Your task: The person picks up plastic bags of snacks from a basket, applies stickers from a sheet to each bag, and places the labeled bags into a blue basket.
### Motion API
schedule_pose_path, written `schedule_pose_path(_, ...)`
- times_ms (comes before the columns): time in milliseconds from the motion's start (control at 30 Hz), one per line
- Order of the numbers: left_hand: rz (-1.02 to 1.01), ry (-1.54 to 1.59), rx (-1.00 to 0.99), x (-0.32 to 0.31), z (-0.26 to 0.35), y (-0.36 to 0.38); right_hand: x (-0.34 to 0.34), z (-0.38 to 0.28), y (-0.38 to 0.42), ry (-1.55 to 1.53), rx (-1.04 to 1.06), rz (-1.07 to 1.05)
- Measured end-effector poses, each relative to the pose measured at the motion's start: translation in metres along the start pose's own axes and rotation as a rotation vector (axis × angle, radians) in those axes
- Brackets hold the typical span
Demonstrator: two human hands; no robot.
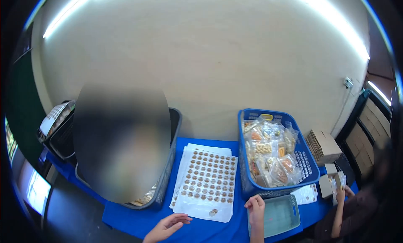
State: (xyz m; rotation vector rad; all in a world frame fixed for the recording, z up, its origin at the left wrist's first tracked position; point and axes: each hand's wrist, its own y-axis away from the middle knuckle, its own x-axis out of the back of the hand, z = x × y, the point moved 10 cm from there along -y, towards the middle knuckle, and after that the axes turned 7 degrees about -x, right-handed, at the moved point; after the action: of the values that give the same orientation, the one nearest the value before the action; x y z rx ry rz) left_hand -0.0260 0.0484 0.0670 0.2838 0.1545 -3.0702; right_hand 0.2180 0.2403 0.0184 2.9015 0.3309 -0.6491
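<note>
My left hand [170,227] is at the near edge of the blue-covered table, palm sideways, fingers stretched out and holding nothing. Just beyond it lies a stack of white sheets [201,207] bearing rows of small round brown stickers [212,176]. One sticker [213,212] sits apart near the bottom of the top sheet. My right hand [256,207] is closed, fingers curled together, over the left side of a shallow pale green tray [279,215]. Whatever it may hold is hidden. Behind it stands a blue basket [241,159] filled with clear plastic packets [273,148].
A grey basket [168,176] stands at left, largely covered by a blurred oval. Further left is a black crate [63,138]. At right, another person's hands [341,194] touch a small cardboard box [326,186]; folded cartons [323,146] stand behind.
</note>
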Motion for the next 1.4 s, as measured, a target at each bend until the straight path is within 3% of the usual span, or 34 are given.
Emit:
schedule_pose_path(67,-0.002,-0.039,-0.056,0.026,0.034,0.008,-0.011,0.019,0.003,0.076,-0.045,0.016)
schedule_pose_path(267,0.254,-0.291,-0.221,0.119,0.126,0.007,-0.049,0.034,0.001,0.245,-0.062,0.009)
schedule_pose_path(433,0.143,-0.614,-0.207,0.177,0.153,-0.059,-0.066,0.030,0.002,0.341,0.067,0.023)
schedule_pose_path(467,0.136,-0.599,-0.167,0.191,0.147,-0.078,-0.067,0.032,0.005,0.333,0.070,0.024)
schedule_pose_path(600,0.040,-1.084,0.134,0.322,0.049,-0.154,-0.056,0.037,0.019,0.347,0.095,0.056)
schedule_pose_path(700,0.025,-1.507,0.390,0.364,0.014,-0.163,-0.034,0.044,0.033,0.431,0.069,0.123)
schedule_pose_path(800,0.345,-1.694,0.309,0.420,-0.028,-0.162,-0.015,0.052,0.044,0.559,-0.046,0.142)
schedule_pose_path(900,0.032,-2.107,-0.128,0.367,-0.042,-0.155,0.002,0.069,0.064,0.605,-0.193,0.157)
schedule_pose_path(1000,-0.020,-1.942,-0.027,0.389,-0.082,-0.156,0.020,0.098,0.073,0.656,-0.244,0.129)
schedule_pose_path(1133,-0.046,-1.950,0.105,0.379,-0.071,-0.156,-0.002,0.110,0.078,0.847,-0.248,0.064)
schedule_pose_path(1333,0.008,-1.795,-0.164,0.404,-0.094,-0.161,-0.035,0.132,0.084,1.000,-0.355,-0.126)
schedule_pose_path(1400,-0.069,-1.690,0.016,0.401,-0.092,-0.162,-0.034,0.138,0.086,1.019,-0.359,-0.137)
